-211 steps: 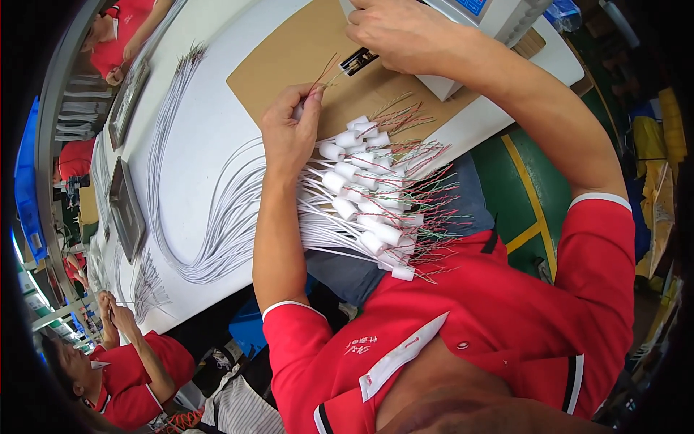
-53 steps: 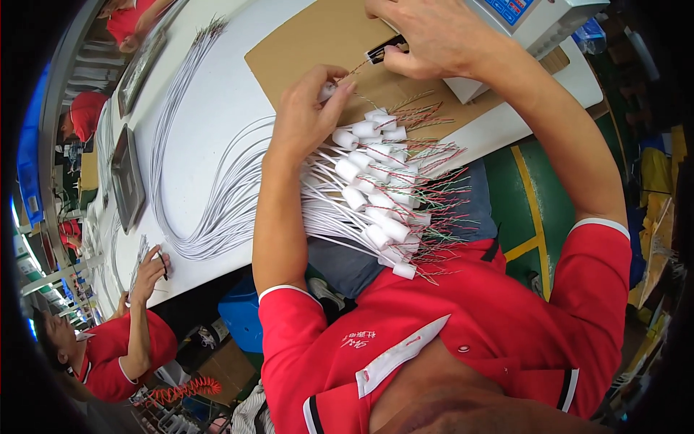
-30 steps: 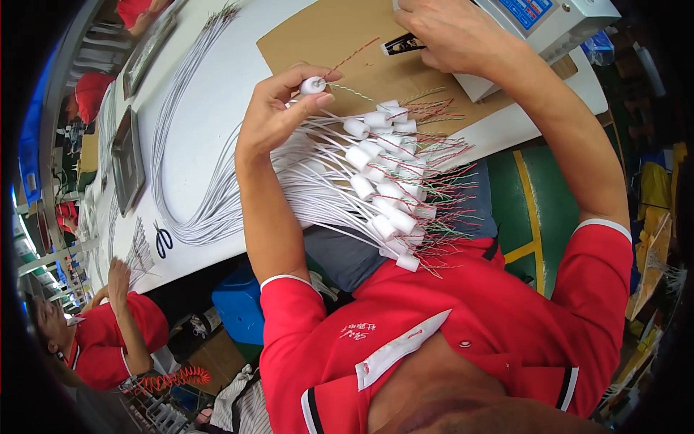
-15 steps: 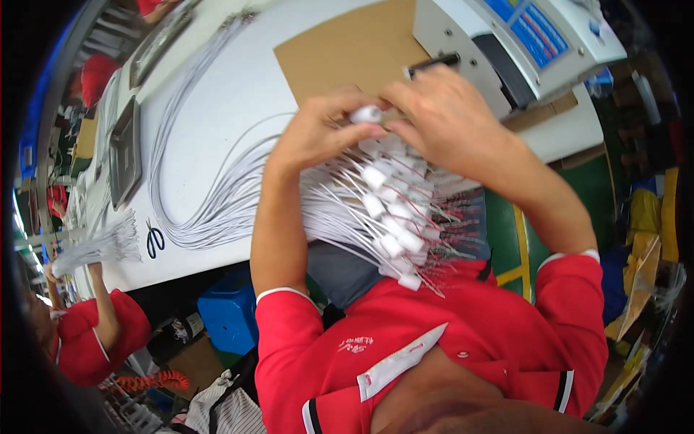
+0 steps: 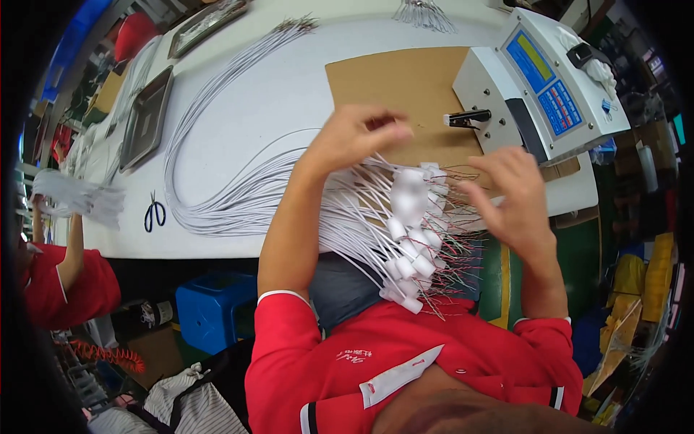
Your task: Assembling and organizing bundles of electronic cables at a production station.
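White cables: a bundle of thin white cables (image 5: 238, 202) is lying in a long loop on the table (image 5: 289, 94), sweeping from the far left round to the near edge, where it is fanning out over the person's lap.
Cable ends: white plugs (image 5: 408, 217) with bare red and green wire tips are hanging in a cluster between the two hands, off the near edge of the table.
Left hand: the left hand (image 5: 354, 137) is curling loosely over the top of the bundle, fingers bent and touching the strands; motion blur is hiding whether it is actually gripping them.
Right hand: the right hand (image 5: 510, 195) is hovering just right of the plugs, fingers spread and released, holding nothing.
Cardboard: a brown cardboard sheet (image 5: 390, 87) is lying on the table beyond the hands.
Machine: a grey box-shaped tester (image 5: 535, 94) with a blue panel is sitting at the far right, on the cardboard's edge.
Scissors: dark-handled scissors (image 5: 153, 213) are lying left of the cable loop.
Co-worker: a person in a red sleeve (image 5: 69, 278) is working at the far left.
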The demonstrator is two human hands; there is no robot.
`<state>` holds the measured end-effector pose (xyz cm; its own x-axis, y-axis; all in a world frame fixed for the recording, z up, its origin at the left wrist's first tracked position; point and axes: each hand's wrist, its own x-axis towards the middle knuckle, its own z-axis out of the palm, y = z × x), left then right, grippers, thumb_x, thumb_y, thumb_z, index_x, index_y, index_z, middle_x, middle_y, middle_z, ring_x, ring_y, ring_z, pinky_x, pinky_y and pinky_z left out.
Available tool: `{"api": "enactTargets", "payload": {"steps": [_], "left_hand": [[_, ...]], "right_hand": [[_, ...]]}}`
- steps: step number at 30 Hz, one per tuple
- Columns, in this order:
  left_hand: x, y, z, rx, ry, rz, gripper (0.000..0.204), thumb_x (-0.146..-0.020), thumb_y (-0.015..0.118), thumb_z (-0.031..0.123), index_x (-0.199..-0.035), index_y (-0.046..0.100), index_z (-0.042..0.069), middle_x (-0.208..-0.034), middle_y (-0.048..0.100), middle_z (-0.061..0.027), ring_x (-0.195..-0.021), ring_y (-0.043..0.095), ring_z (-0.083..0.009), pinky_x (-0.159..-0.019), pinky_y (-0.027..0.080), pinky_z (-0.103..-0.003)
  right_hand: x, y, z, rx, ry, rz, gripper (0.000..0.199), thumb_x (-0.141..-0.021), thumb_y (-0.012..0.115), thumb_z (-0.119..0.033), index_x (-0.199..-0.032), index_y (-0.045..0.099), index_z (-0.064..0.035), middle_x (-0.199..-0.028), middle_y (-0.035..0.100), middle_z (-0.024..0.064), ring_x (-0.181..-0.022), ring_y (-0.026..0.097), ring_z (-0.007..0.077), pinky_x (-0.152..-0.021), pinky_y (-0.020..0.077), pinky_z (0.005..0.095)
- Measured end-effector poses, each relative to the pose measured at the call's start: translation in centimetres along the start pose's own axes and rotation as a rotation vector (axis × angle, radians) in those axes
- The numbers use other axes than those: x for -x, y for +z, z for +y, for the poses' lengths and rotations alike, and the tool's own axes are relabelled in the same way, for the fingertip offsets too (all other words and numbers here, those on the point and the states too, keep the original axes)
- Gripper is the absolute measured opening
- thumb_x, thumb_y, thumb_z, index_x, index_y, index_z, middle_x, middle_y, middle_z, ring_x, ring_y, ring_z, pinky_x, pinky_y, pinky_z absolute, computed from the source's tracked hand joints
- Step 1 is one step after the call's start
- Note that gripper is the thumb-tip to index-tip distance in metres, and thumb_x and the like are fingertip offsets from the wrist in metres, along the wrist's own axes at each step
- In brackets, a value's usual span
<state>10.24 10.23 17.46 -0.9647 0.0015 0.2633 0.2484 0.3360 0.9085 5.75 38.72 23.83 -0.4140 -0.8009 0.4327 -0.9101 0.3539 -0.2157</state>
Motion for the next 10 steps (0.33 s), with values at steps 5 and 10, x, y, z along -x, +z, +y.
{"api": "enactTargets", "payload": {"steps": [5,10], "left_hand": [[-0.7,-3.1,-1.4,-0.151,-0.121,0.453,0.038,-0.092,0.077,0.036,-0.098,0.078,-0.001,-0.080,0.075,-0.0095,-0.076,0.069,-0.0138,-0.071,0.054,-0.029],[-0.4,-4.5,-7.6,-0.429,0.019,0.659,0.032,-0.094,0.075,0.034,-0.097,0.079,0.003,-0.084,0.077,-0.0103,-0.070,0.065,-0.0161,-0.069,0.052,-0.031]], "right_hand": [[0.0,-1.6,2.8,0.051,0.014,0.243,0.020,-0.084,0.076,-0.003,-0.103,0.070,-0.0011,-0.102,0.067,0.0144,-0.105,0.062,0.0333,-0.094,0.0464,0.0424],[-3.5,-1.5,5.6,0.181,-0.115,0.119,0.024,-0.087,0.076,-0.011,-0.109,0.070,-0.0041,-0.107,0.068,0.0145,-0.115,0.058,0.0328,-0.102,0.0402,0.0443]]}}
